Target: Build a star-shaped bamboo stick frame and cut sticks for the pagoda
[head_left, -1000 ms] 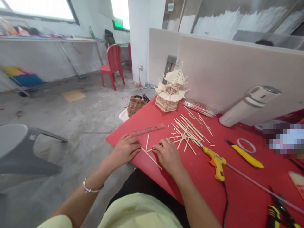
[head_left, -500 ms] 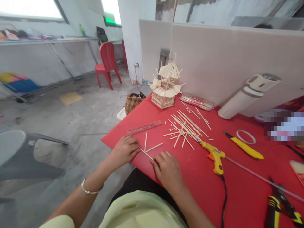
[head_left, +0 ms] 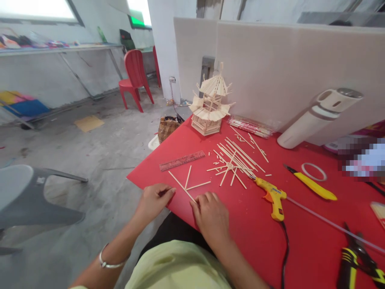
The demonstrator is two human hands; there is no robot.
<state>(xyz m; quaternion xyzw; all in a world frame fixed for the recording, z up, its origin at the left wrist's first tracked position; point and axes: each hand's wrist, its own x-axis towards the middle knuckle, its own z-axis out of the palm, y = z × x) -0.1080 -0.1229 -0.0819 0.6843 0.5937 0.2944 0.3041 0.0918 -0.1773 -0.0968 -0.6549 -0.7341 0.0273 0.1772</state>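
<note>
My right hand (head_left: 210,214) rests on the red table (head_left: 258,241) near its front edge, fingers closed on the near end of a long wooden stick (head_left: 180,185) that runs away to the upper left. My left hand (head_left: 155,200) is at the table's left edge beside that stick, fingers curled together; I cannot see whether they hold anything. Two shorter sticks (head_left: 192,182) lie just beyond the long one. A clear ruler (head_left: 182,160) lies past them.
A pile of sticks (head_left: 236,160), a yellow glue gun (head_left: 272,196), a yellow knife (head_left: 313,184), a tape ring (head_left: 313,171) and pliers (head_left: 355,261) lie to the right. A stick pagoda (head_left: 210,106) stands by the white partition (head_left: 285,72). A grey chair (head_left: 24,200) is at left.
My left hand has lifted off the long stick and drawn back to the table's edge, curling its fingers. The stick's far end now lies uncovered. My right hand stays at its near end.
</note>
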